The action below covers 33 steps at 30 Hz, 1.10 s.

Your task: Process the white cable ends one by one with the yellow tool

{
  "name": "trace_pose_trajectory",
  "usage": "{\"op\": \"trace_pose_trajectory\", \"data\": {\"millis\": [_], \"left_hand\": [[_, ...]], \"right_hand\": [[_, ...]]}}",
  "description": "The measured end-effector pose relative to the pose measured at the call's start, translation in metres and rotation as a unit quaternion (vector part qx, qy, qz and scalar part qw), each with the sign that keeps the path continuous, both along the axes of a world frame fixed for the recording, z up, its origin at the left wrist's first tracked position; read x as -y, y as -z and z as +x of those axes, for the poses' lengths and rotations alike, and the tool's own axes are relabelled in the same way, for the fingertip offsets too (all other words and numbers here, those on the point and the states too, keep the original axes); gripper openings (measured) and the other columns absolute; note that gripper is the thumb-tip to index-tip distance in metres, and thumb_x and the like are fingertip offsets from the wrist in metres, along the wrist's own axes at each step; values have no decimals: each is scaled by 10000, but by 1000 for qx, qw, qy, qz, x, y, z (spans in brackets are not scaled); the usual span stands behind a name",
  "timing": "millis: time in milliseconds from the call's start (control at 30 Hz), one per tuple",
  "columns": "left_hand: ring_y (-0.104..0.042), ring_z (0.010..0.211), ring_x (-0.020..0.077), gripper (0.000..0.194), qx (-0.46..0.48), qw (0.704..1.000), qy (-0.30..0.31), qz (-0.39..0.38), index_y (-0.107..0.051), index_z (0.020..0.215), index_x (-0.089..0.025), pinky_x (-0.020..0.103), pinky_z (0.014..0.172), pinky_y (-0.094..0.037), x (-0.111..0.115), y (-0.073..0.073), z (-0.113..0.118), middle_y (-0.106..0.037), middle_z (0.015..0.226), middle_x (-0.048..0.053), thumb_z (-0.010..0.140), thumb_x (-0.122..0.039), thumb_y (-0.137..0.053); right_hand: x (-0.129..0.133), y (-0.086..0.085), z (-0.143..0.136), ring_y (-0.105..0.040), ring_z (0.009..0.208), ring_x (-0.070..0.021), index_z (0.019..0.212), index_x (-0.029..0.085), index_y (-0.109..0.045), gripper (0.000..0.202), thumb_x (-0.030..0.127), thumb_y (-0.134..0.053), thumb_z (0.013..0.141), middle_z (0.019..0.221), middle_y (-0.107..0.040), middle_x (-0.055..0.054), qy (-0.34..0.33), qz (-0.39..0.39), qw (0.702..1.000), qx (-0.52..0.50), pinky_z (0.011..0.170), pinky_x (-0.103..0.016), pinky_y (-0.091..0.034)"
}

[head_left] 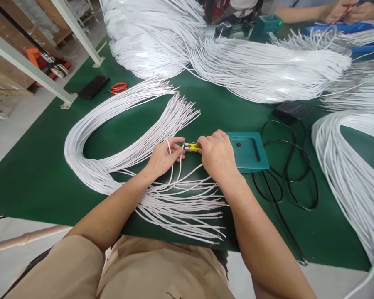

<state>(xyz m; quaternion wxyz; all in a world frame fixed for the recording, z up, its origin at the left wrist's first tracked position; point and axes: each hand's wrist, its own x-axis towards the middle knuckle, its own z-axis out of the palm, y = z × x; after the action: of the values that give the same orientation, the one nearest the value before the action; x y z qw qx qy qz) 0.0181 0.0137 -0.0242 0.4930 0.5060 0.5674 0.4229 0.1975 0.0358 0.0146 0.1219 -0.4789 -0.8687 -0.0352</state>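
Nearest the camera, below the fingers, is the person's tan shirt (162,265). The left hand (164,158) pinches a slim white wire (180,166) between thumb and fingers; the right hand (218,155) wraps a small yellow tool (193,147), its tip at the wire's upper end, between both hands. Left of the fingers curves a smooth bundle of white wires (77,153), its ends dark-tipped and fanned. Beside the right fingers a teal tray (263,151) sits on the dark green tabletop (34,178), black cable (308,158) looping beyond. Far past the fingertips are another person's hands (361,12); away to their left, an orange pallet jack (34,58).
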Motion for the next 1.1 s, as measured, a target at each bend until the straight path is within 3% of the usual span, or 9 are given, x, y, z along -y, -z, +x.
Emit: {"op": "trace_pose_trajectory", "data": {"millis": [300, 467, 700, 867, 1000, 1100], "left_hand": [[-702, 684, 142, 380, 2, 999, 7, -34, -594, 1108, -157, 217, 595, -550, -1, -1, 3, -678, 754, 9, 735, -173, -663], [-703, 667, 141, 364, 12, 999, 6, -48, -596, 1081, -143, 219, 595, -557, -1, -6, 5, -694, 741, 20, 728, -169, -678], [-713, 681, 155, 373, 39, 996, 0, -84, -589, 1072, -123, 229, 610, -569, -1, -10, 4, -718, 767, 48, 718, -169, -699], [-718, 687, 161, 379, 55, 994, -7, -94, -551, 1055, -127, 234, 608, -572, -1, -9, 4, -720, 773, 49, 714, -167, -712], [-720, 694, 165, 378, 51, 994, -8, -99, -541, 1052, -132, 236, 610, -573, -1, -8, 4, -719, 776, 48, 718, -169, -713], [-722, 711, 170, 368, 50, 994, -3, -99, -548, 1053, -136, 235, 611, -569, -1, -7, 2, -719, 781, 48, 724, -178, -708]], "right_hand": [[-1, 1, -1, -515, 817, -248, 849, 158, -670, 194, 87, -495, 804, 725, -682, -77, 1, 4, 1000, -1, 1015, -404, -298], [0, -1, 4, -526, 883, -260, 874, 165, -674, 171, 150, -507, 839, 746, -680, -82, 27, 6, 999, -30, 1071, -482, -237], [1, -3, 10, -509, 1090, -291, 948, 175, -643, 140, 172, -553, 841, 1060, -681, -105, 52, 16, 996, -74, 1081, -540, -245], [3, -1, 12, -456, 1220, -325, 1066, 139, -627, 229, 237, -563, 869, 1247, -608, -153, 90, 25, 994, -56, 1094, -583, -209], [2, 4, 15, -418, 1263, -365, 1226, 103, -558, 355, 264, -487, 918, 1330, -536, -225, 152, 58, 986, -40, 1050, -645, -205], [2, 6, 15, -416, 1270, -371, 1284, 99, -525, 386, 245, -445, 935, 1343, -524, -238, 161, 56, 985, -26, 1037, -651, -213]]}}
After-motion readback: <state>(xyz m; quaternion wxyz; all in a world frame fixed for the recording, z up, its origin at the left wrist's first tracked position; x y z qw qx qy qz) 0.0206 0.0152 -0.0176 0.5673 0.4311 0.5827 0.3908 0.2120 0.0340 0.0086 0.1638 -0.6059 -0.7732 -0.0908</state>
